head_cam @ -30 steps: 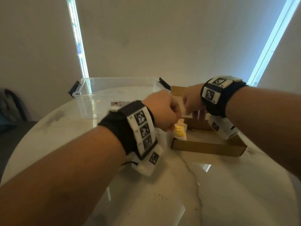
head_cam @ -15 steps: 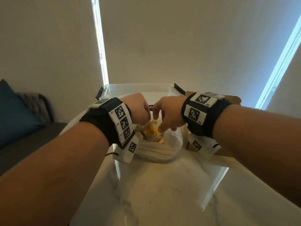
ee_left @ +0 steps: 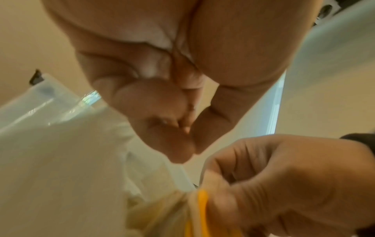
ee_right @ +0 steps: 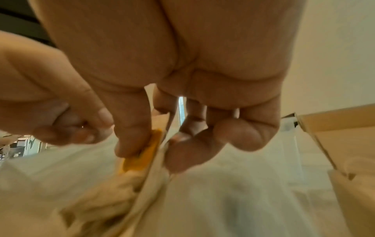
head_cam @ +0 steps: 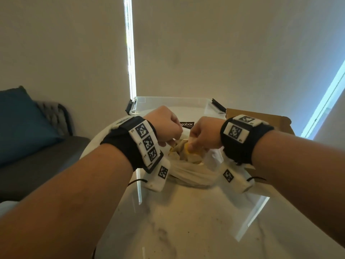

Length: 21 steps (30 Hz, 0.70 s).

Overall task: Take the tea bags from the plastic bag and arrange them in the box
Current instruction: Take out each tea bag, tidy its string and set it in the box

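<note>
Since a second ago both hands have come together over the bag [head_cam: 188, 171], away from the cardboard box [head_cam: 261, 118] on the right. The bag sits on the table [head_cam: 186, 221], in front of the clear tub [head_cam: 168, 103], with tea bags [head_cam: 179, 150] inside. The right hand [head_cam: 205, 133] pinches a yellow-tagged tea bag [ee_right: 146, 154] between thumb and fingers at the bag's mouth. The left hand [head_cam: 164, 126] is curled close beside it; what it grips I cannot tell.

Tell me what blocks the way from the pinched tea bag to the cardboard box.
Nothing visible does. The right hand pinches a tea bag at the plastic bag mouth; the cardboard box lies just right, though its inside is hidden.
</note>
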Each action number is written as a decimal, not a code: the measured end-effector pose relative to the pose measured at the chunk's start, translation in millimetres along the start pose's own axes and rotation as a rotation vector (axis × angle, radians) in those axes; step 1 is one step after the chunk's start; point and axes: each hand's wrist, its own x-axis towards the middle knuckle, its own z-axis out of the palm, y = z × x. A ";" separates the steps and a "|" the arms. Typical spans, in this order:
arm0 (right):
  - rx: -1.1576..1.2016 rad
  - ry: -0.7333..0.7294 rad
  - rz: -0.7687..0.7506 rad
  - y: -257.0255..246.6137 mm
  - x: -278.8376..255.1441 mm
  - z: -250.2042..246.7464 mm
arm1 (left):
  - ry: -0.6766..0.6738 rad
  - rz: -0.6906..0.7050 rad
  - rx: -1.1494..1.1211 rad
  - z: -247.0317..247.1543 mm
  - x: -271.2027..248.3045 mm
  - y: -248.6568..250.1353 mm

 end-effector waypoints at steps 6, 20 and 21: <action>0.291 0.070 -0.010 15.6 -15.3 -41.7 | 0.025 0.052 -0.499 10.8 5.6 5.0; 0.372 0.207 -0.108 12.1 -19.1 -67.6 | -0.397 -0.092 -1.253 33.6 9.2 16.1; 0.348 0.212 -0.104 10.9 -18.5 -66.4 | -0.364 -0.098 -1.256 33.9 10.6 15.5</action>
